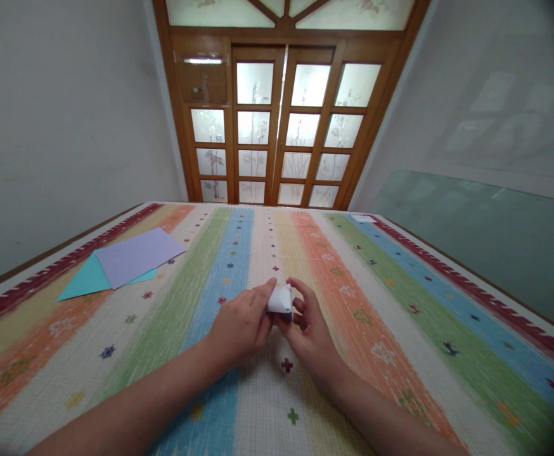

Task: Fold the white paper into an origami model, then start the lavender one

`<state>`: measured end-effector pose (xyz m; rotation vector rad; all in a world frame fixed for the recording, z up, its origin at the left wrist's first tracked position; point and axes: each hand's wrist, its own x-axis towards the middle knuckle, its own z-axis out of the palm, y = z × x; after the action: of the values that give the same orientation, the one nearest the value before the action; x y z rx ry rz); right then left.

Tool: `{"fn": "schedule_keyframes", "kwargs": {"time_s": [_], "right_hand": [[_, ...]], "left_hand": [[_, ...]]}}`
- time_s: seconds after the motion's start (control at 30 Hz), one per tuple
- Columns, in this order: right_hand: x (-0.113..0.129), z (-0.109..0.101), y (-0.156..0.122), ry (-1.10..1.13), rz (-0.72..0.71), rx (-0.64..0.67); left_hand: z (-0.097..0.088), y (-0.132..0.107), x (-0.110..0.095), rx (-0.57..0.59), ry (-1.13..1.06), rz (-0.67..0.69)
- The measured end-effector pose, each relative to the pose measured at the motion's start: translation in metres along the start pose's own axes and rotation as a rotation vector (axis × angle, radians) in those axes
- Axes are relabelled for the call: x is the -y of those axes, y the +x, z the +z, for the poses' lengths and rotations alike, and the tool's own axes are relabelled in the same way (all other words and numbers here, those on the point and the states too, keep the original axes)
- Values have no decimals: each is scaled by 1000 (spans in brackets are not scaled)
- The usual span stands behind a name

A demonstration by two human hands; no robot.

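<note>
Between my two hands, above the middle of the striped cloth, is a small piece of folded white paper with a darker underside. My left hand grips its left side, with the thumb and fingers closed round it. From the right, my right hand holds the paper's right end, index finger at the upper edge and thumb below. Part of the paper is hidden behind the fingers, and its full shape cannot be made out.
A lilac sheet of paper overlaps a turquoise sheet at the left of the table. The striped tablecloth covers the tabletop. A small white item lies at the far right edge. Beyond stand wooden glazed doors.
</note>
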<state>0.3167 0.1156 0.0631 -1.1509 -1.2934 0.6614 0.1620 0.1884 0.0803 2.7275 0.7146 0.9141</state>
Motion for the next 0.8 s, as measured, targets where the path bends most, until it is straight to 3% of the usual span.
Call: {"fn": "schedule_keyframes", "kwargs": {"time_s": [0.13, 0.3, 0.4, 0.57, 0.67, 0.8], "right_hand": [[-3, -3, 1, -130, -114, 8], [-6, -4, 4, -139, -133, 13], [-10, -5, 6, -11, -38, -7], [-15, -6, 7, 131, 195, -20], [-16, -5, 6, 94, 214, -36], [-11, -3, 5, 57, 167, -9]], "left_hand": [[1, -1, 3, -6, 31, 34], [-3, -1, 2, 40, -1, 95], [-4, -2, 2, 43, -132, 147], [-2, -2, 6, -172, -435, 13], [-4, 0, 8, -205, -553, 13], [-7, 1, 9, -131, -584, -38]]}}
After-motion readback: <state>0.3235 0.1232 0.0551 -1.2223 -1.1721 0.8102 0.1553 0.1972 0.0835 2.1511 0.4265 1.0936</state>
